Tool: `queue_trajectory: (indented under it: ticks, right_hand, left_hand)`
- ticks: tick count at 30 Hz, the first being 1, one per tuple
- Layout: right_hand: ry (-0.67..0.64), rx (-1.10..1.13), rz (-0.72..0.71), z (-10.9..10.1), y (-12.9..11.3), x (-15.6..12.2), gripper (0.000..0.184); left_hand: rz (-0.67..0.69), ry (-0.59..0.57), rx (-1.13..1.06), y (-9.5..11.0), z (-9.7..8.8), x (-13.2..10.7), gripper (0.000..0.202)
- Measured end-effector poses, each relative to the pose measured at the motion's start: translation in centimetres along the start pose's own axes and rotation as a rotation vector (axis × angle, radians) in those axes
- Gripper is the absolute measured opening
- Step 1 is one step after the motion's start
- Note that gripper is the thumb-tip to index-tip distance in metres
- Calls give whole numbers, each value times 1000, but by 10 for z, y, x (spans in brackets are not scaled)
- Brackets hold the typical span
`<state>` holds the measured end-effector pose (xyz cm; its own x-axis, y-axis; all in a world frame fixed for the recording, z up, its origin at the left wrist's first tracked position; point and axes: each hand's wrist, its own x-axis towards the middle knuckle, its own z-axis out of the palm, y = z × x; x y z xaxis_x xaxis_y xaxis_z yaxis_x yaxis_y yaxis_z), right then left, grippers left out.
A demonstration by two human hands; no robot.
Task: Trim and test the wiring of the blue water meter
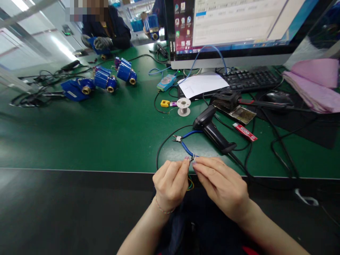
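At the table's front edge, my left hand [171, 182] and my right hand [223, 182] meet fingertip to fingertip. Both are closed in a pinch on thin wires [194, 157], whose pale ends stick up between the fingers. A yellow and green wire loop [191, 185] hangs below, between the hands. Just beyond the fingertips lie blue-handled cutting pliers [183, 139], jaws pointing left. A black barcode scanner [214, 131] rests across one of the pliers' handles. My fingers hide where the wires join.
Past the scanner stand a solder spool [183, 107], a soldering iron stand [228, 102], a keyboard [249, 78] and a monitor [239, 32]. Several blue metal housings [103, 78] sit at the back left. A co-worker's gloved hands [103, 43] hold another. Black cables [276, 141] trail right.
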<state>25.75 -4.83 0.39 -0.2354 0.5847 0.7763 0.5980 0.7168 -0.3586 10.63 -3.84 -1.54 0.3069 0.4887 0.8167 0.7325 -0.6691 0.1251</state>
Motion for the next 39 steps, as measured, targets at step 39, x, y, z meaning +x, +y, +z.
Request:
queue_trajectory:
  ticks: [39]
  right_hand:
    - [-206,369,523,-17,27,9,11]
  left_hand:
    - [-117,-152,-177,3,7,4,19]
